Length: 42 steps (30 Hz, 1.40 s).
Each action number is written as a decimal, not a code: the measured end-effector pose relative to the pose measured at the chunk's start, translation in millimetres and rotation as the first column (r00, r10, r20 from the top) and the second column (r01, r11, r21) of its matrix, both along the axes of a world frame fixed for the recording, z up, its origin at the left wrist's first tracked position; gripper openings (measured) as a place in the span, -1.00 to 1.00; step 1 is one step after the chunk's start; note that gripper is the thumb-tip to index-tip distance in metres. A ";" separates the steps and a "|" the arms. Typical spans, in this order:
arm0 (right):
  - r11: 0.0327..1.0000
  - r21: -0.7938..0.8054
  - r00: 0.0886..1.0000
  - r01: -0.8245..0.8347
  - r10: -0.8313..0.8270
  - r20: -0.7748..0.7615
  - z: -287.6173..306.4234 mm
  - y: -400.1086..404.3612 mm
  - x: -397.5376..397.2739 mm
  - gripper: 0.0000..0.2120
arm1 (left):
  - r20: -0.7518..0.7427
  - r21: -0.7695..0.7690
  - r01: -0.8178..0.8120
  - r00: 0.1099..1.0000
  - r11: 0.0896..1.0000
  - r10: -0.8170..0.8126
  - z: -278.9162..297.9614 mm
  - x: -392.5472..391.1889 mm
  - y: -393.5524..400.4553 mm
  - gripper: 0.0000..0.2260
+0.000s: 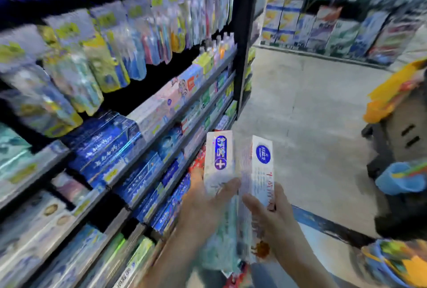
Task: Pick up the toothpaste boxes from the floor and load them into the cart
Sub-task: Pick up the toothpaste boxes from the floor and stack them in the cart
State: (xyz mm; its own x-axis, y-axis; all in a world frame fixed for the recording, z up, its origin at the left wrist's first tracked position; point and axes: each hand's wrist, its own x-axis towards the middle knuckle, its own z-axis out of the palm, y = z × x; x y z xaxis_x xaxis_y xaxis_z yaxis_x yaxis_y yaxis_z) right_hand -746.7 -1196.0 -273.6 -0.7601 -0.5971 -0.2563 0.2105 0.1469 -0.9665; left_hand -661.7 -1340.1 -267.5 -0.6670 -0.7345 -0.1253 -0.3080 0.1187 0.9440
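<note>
I hold two long white toothpaste boxes upright in front of me. My left hand (203, 209) grips the lower part of the left box (219, 160), which has a blue oval label with a plus sign. My right hand (272, 213) grips the right box (258, 172), marked with a round blue logo and red lettering. The two boxes stand side by side, nearly touching. The cart (402, 149), dark grey with packs in it, stands at the right edge of the view. The picture is blurred.
A tall dark shelf unit (242, 40) fills the left, stacked with toothpaste boxes (111, 146) and hanging toothbrush packs (111, 56). Grey floor (300, 114) opens ahead. More stacked goods (335, 26) line the far side. Colourful packs (397, 262) lie at the bottom right.
</note>
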 end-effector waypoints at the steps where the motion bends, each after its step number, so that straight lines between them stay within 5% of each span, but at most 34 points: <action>1: 1.000 -0.008 1.000 -0.006 0.006 -0.014 26.2 6.8 4.5 -0.49 | -0.035 -0.030 -0.004 0.999 1.000 0.003 24.1 0.9 10.0 -0.40; 5: 0.997 0.006 0.982 0.074 -0.072 -0.174 93.9 25.7 17.9 -0.50 | -0.144 -0.045 -0.021 0.990 0.999 0.015 85.3 5.0 37.1 -0.58; 9: 0.993 -0.018 0.977 0.113 -0.115 -0.180 130.2 38.6 35.5 -0.42 | -0.152 -0.050 0.028 0.988 0.998 -0.036 112.5 14.3 45.6 -0.70; 12: 0.976 -0.034 0.949 0.214 -0.216 -0.229 142.9 47.0 58.0 -0.55 | -0.179 -0.018 0.141 0.974 0.990 -0.142 124.9 21.0 41.6 -0.71; 21: 0.731 -0.159 0.684 0.664 -0.679 -0.268 153.8 64.2 159.9 -0.59 | -0.181 0.030 0.584 0.801 0.811 -0.570 151.0 58.4 62.9 -0.70; 31: 0.132 -0.176 0.086 0.975 -0.965 -0.249 163.1 183.2 351.4 -0.54 | -0.202 -0.022 0.974 0.216 0.225 -0.955 164.3 154.9 225.1 -0.73; 36: -0.208 -0.141 -0.232 0.968 -0.956 -0.181 147.5 239.7 476.8 -0.54 | -0.160 -0.051 0.993 -0.116 -0.109 -0.980 154.8 255.7 322.8 -0.74; 42: -0.502 -0.113 -0.514 0.857 -0.849 -0.126 130.9 302.6 636.3 -0.55 | -0.137 0.055 0.899 -0.424 -0.435 -0.895 137.1 398.0 429.9 -0.60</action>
State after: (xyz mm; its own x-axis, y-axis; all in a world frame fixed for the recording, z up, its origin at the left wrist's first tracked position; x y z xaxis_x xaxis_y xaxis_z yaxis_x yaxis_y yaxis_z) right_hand -110.4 -893.4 -142.7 -0.1296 0.9875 -0.0894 -0.0136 -0.0919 -0.9957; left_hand -263.8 -910.1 -130.4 -0.3636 0.9287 -0.0732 0.1346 0.1302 0.9823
